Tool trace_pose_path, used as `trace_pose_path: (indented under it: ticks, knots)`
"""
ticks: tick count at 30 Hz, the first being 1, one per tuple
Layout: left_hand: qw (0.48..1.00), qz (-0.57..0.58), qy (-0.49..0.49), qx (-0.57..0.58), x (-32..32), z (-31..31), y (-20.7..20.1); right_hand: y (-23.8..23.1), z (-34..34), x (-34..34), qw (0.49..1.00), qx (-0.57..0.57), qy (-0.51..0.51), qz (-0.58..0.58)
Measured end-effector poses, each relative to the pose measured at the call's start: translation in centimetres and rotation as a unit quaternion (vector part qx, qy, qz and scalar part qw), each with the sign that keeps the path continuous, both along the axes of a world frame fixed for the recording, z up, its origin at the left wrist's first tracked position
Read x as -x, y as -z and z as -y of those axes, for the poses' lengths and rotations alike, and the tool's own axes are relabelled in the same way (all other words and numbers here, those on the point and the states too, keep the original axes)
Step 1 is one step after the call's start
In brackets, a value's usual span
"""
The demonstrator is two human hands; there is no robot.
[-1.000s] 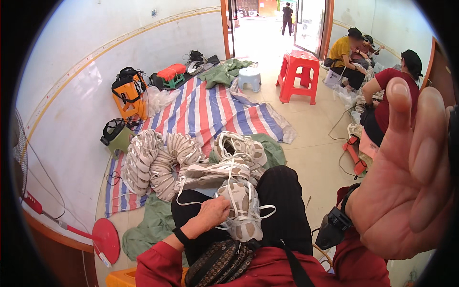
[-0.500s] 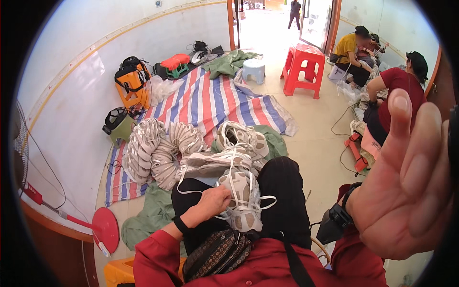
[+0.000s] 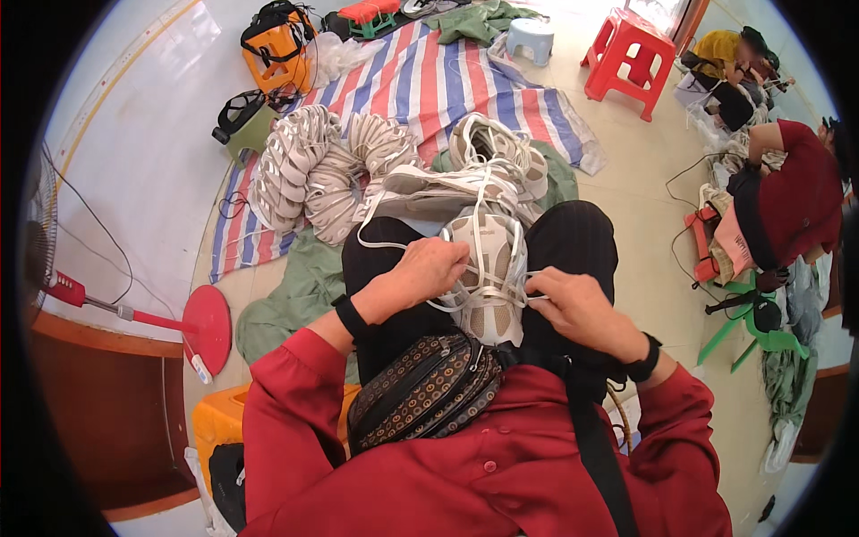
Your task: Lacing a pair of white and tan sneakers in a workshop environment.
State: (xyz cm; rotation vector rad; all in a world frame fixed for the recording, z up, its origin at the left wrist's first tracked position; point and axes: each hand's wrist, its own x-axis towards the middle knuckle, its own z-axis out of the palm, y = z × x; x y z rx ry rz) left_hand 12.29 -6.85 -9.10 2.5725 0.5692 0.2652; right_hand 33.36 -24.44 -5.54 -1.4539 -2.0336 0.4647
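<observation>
where the two black-trousered knees meet, a pale beige shoe upper [image 3: 488,268] lies on the person's lap, toe end toward the body, with white laces [image 3: 501,192] running across it and trailing away over the pile ahead. the left hand [image 3: 429,270] rests on the upper's left side, its grip narrow, fingers curled onto a lace strand and the edge of the upper. the right hand [image 3: 577,309] sits just beside the upper on the right, fingers pinched tight on a white lace end that crosses toward the other hand. both wrists wear dark bands, and red sleeves come in from the lower edge. a brown patterned waist bag [image 3: 425,394] lies against the body just below the upper, with a black strap running off to the right.

beyond the knees more beige uppers [image 3: 438,183] are stacked, touching the one on the lap, and two long curved rows of the same pieces [image 3: 309,170] lie to the left on a striped tarp [image 3: 465,85] spread over the floor. green cloth [image 3: 300,286] lies on the floor beside the left knee. a red fan base [image 3: 208,320] stands near the wall at left. an orange bag [image 3: 277,45] sits at the tarp's far corner, a red plastic stool [image 3: 635,58] farther right. other people sit on the floor at the right edge, one in a dark red top [image 3: 801,201].
</observation>
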Motion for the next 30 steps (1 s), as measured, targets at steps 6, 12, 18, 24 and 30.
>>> trace_pose_path:
  ticks: [6, 12, 18, 24, 30]
  knots:
    - [0.999, -0.030, -0.018, 0.011, 1.3, -1.3, 0.4, 4.0, 1.1, 1.0, 0.982, 0.041, 0.050, 0.178]
    - [0.999, -0.033, -0.011, 0.023, 1.7, -1.4, 0.1, 4.8, 0.5, 1.4, 0.985, 0.009, -0.099, 0.140]
    - [0.999, -0.018, -0.022, 0.044, 3.4, -1.6, -0.2, 4.7, -0.3, 1.3, 0.955, 0.076, -0.031, 0.286]
    - [0.996, -0.021, -0.052, 0.069, 6.2, -2.9, -1.9, 4.6, -0.7, 0.5, 0.957, 0.020, 0.022, 0.288]
    - [0.984, -0.075, -0.108, 0.116, 10.2, -4.0, -4.5, 2.5, -2.0, -1.1, 0.964, -0.086, 0.162, 0.194]
